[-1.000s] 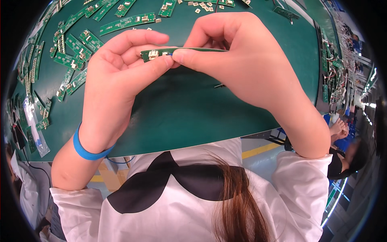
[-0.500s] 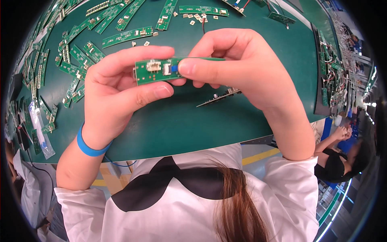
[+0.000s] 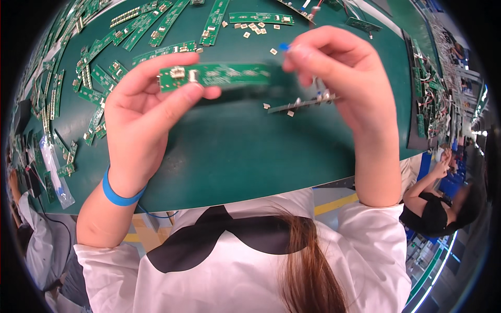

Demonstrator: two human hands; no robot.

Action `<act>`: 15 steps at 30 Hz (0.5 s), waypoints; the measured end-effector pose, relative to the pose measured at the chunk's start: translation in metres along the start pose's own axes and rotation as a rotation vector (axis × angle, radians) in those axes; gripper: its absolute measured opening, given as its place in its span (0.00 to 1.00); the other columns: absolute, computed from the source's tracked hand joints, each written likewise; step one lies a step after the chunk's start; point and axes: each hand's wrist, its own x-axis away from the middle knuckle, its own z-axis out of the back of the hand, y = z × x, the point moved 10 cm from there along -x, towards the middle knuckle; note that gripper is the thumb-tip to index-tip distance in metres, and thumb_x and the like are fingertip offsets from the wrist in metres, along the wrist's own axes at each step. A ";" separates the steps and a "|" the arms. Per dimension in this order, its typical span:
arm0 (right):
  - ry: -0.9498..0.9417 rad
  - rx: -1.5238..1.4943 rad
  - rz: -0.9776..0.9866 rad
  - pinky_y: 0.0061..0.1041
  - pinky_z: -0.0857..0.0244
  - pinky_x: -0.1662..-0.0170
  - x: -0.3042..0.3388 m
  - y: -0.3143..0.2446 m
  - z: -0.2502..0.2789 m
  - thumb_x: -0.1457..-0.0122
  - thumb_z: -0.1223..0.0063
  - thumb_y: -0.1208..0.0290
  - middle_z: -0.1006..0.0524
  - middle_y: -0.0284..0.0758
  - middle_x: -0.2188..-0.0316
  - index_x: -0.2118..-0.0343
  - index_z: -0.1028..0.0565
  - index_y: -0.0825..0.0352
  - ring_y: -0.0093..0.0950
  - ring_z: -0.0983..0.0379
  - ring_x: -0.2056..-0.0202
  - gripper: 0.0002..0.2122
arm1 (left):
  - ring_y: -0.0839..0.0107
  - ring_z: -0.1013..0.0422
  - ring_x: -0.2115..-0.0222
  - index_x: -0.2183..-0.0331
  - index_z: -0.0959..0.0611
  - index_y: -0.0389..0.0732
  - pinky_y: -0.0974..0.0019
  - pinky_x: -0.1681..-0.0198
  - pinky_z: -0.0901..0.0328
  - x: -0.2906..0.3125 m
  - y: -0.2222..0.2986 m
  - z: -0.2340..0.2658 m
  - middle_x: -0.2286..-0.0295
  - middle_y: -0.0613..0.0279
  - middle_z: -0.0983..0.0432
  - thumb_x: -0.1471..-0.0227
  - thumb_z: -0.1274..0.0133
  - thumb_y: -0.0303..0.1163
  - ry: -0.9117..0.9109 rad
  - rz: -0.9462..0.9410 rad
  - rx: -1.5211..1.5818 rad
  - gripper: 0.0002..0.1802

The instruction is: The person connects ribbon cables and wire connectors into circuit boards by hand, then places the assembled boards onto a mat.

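My left hand point(image 3: 151, 99) grips a long green circuit board point(image 3: 229, 76) by its left end, thumb below and fingers behind. Two pale connectors sit at that end; the far end is blurred. To the right, apart from the board, my right hand point(image 3: 334, 62) is closed in a pinch. A small blue tab point(image 3: 284, 47), which looks like the end of a flat cable, sticks out at its fingertips. Below that hand is a narrow second board point(image 3: 302, 106), seen nearly edge-on with small parts on it. Whether it is joined to the blue tab is hidden.
Several green boards point(image 3: 213, 23) lie across the back and left of the green table point(image 3: 235, 167). Small pale pieces point(image 3: 255, 27) are scattered at the back. Boards with wires point(image 3: 430, 99) line the right edge. Beyond it sits another person point(image 3: 430, 203); a clear bag point(image 3: 55, 167) lies left.
My right hand has moved up and right, away from the circuit board, with the blue tab at its fingertips. The narrow second board shifted the same way. My left hand moved slightly left with its board.
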 end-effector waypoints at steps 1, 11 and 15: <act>0.039 0.054 0.083 0.19 0.37 0.62 0.003 -0.006 0.015 0.46 0.48 0.76 0.25 0.38 0.66 0.68 0.25 0.71 0.21 0.30 0.68 0.05 | 0.66 0.26 0.65 0.57 0.27 0.30 0.69 0.58 0.33 -0.003 -0.005 0.006 0.66 0.52 0.25 0.53 0.50 0.15 0.065 0.049 0.018 0.17; 0.250 0.897 0.405 0.23 0.40 0.55 0.056 -0.068 0.062 0.54 0.43 0.80 0.30 0.46 0.53 0.71 0.22 0.70 0.26 0.31 0.59 0.05 | 0.71 0.26 0.66 0.58 0.25 0.32 0.72 0.61 0.33 -0.005 -0.017 0.015 0.68 0.55 0.25 0.50 0.49 0.22 0.168 0.150 0.002 0.15; 0.470 1.099 0.363 0.20 0.37 0.65 0.073 -0.072 0.086 0.53 0.41 0.72 0.24 0.31 0.65 0.72 0.21 0.64 0.23 0.29 0.68 0.05 | 0.71 0.26 0.67 0.58 0.25 0.32 0.73 0.61 0.33 -0.004 -0.018 0.015 0.68 0.55 0.24 0.50 0.48 0.22 0.151 0.146 -0.015 0.15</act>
